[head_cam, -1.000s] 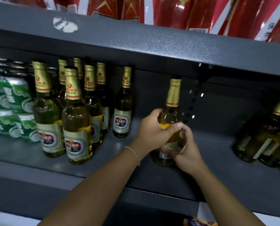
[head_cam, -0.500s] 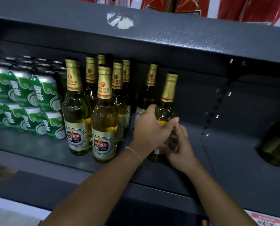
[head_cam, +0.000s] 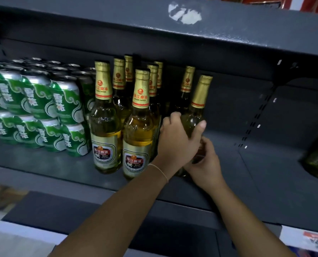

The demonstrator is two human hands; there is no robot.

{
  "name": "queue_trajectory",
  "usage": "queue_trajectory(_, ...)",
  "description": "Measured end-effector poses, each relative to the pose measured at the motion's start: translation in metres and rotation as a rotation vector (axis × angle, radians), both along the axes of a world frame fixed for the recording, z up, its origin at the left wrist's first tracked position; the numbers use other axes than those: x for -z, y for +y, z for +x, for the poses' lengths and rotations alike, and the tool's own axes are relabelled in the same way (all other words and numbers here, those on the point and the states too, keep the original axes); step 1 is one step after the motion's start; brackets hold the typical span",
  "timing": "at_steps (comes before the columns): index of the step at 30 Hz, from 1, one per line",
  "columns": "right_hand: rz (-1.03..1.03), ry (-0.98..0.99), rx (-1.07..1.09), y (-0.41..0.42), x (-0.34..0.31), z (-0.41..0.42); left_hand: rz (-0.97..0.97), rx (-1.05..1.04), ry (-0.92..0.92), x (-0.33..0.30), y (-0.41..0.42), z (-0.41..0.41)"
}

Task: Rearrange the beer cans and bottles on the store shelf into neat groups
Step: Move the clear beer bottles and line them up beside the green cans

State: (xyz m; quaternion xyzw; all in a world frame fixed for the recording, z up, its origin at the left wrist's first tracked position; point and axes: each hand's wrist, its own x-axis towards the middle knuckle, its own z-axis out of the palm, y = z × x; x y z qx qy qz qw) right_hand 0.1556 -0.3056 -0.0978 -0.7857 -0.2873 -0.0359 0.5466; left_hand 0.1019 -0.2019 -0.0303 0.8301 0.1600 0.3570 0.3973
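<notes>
"PEARL RIVER" stands on the gold neck labels of the two near bottles (head_cam: 138, 125), "BEER" on their body labels; the green cans (head_cam: 65, 101) carry white Chinese characters.

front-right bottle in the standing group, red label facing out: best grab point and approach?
Judging by the pose, grip the front-right bottle at its shoulder, just below the gold foil neck, coming from the open shelf front. It stands upright; a neighbouring bottle crowds its left and the left hand its right, so the sides look blocked.
</notes>
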Motion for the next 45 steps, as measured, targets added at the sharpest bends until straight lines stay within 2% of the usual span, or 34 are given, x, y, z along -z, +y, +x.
queue_trajectory(6,0.075,0.171,-0.134,-0.002,0.005,0.015,-0.194,0.197,0.046,0.037,0.014,-0.018)
queue_trajectory(11,-0.044,0.073,-0.075,-0.003,0.006,0.020,-0.388,0.271,0.102,0.058,0.014,-0.034)
queue_trajectory(14,-0.023,0.063,-0.074,-0.002,0.008,0.017,-0.439,0.297,0.191,0.068,0.017,-0.034)
queue_trajectory(19,0.056,0.129,-0.031,0.007,0.009,0.013,-0.429,0.291,0.276,0.074,0.016,-0.034)
queue_trajectory(25,0.010,0.099,0.072,0.018,0.004,0.014,-0.474,0.314,0.304,0.078,0.019,-0.040)
queue_trajectory(29,0.002,0.143,-0.025,0.017,0.005,0.019,-0.457,0.303,0.322,0.080,0.019,-0.044)
queue_trajectory(36,-0.012,0.155,-0.184,0.018,0.008,0.024,-0.287,0.221,0.331,0.072,0.018,-0.049)
queue_trajectory(45,-0.021,0.134,-0.179,0.019,0.021,0.024,-0.244,0.220,0.359,0.078,0.015,-0.047)
